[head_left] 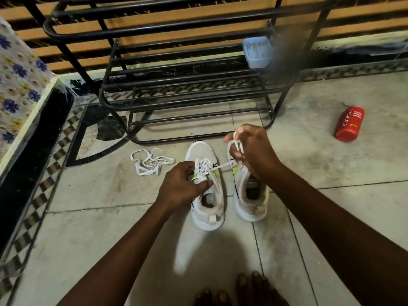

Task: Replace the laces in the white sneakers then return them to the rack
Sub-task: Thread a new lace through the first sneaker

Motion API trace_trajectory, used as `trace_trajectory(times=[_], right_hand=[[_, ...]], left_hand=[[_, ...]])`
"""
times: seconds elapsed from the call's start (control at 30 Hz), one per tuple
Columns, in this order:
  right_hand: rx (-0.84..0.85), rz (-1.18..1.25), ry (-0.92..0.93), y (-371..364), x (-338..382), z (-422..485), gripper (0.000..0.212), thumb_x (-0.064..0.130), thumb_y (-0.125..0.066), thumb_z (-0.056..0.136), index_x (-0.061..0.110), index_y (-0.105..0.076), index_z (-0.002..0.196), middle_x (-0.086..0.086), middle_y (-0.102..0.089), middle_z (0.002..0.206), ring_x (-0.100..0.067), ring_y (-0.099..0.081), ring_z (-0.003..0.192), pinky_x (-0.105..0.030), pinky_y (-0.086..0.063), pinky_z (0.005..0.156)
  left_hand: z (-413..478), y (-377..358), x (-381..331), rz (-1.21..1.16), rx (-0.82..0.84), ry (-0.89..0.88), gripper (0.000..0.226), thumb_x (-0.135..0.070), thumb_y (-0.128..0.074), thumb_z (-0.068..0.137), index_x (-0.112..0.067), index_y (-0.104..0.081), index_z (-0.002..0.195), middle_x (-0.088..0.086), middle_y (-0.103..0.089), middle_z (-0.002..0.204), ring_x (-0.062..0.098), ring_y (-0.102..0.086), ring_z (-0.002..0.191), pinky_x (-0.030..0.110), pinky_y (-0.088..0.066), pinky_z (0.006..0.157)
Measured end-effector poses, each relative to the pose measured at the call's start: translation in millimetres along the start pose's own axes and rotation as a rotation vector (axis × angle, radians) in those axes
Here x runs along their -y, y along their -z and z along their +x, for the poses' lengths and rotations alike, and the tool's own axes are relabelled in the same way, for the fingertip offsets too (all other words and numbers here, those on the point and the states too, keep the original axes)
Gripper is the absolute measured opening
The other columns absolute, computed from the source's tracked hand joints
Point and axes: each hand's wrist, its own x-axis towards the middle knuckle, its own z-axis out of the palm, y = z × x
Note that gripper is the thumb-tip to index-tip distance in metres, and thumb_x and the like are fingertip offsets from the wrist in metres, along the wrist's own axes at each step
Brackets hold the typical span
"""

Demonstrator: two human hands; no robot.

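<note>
Pinching a white lace [223, 166] pulled from one white sneaker [199, 151], right hand [251, 151] grip is curled tight, left hand [178, 186] grips that shoe's collar, both yellow-accented sneakers side by side on floor [110, 217] before black rack [198, 120].

Single head-worn cam, wide-angle. It looks fwd and steeply down along both forearms. Left hand [181, 184] and right hand [254, 153] sit near frame centre, close to the lens, w/ the white sneakers [207, 217] right under them. Beyond the hands, the black rack [187, 85] fills the top of frame. Nearer than the hands, the person's toes [242, 290] touch the bottom edge. Straight lines bow twd the edges.
</note>
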Motion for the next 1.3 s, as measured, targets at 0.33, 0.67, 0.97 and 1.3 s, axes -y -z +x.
trace_trajectory(times=[0.33, 0.67, 0.97, 1.3], right_hand=[[0.366, -0.925, 0.668, 17.0, 24.3, -1.0, 0.015, 0.02, -0.067, 0.089, 0.011, -0.068, 0.077, -0.002, -0.055, 0.074, -0.023, -0.049, 0.079, -0.037, -0.044, 0.065], [0.176, -0.816, 0.767, 15.5, 44.8, -33.2, 0.019, 0.016, -0.075, 0.086, 0.007, -0.069, 0.07, -0.002, -0.053, 0.068, -0.024, -0.044, 0.075, -0.039, -0.042, 0.061], [0.032, -0.665, 0.637, 28.4, 50.8, -28.3, 0.023, 0.013, -0.069, 0.089, 0.01, -0.066, 0.067, 0.009, -0.043, 0.067, -0.022, -0.037, 0.074, -0.042, -0.041, 0.058], [-0.014, -0.736, 0.664, 23.6, 51.5, -29.7, 0.01, 0.025, -0.075, 0.086, 0.019, -0.073, 0.079, 0.01, -0.058, 0.074, -0.023, -0.05, 0.085, -0.037, -0.036, 0.074]], left_hand=[[-2.1, 1.8, -4.6, -0.008, -0.009, 0.009, 0.066, -0.06, -0.09, 0.054, -0.038, -0.064, 0.111, -0.027, -0.066, 0.103, -0.022, -0.058, 0.096, 0.005, -0.042, 0.078], [-3.4, 1.5, -8.9, 0.048, 0.002, -0.006, 0.047, -0.068, -0.079, 0.049, -0.055, -0.059, 0.09, -0.039, -0.063, 0.091, -0.018, -0.06, 0.09, 0.019, -0.051, 0.081], [-8.9, 5.7, -15.9, 0.06, 0.013, -0.035, 0.042, -0.063, -0.08, 0.054, -0.065, -0.055, 0.088, -0.056, -0.053, 0.096, -0.028, -0.055, 0.092, 0.006, -0.04, 0.075], [-3.1, 13.4, -20.1, -0.092, 0.034, 0.015, 0.049, -0.032, -0.095, 0.067, -0.037, -0.066, 0.106, -0.022, -0.069, 0.102, -0.018, -0.061, 0.094, 0.001, -0.042, 0.074]])
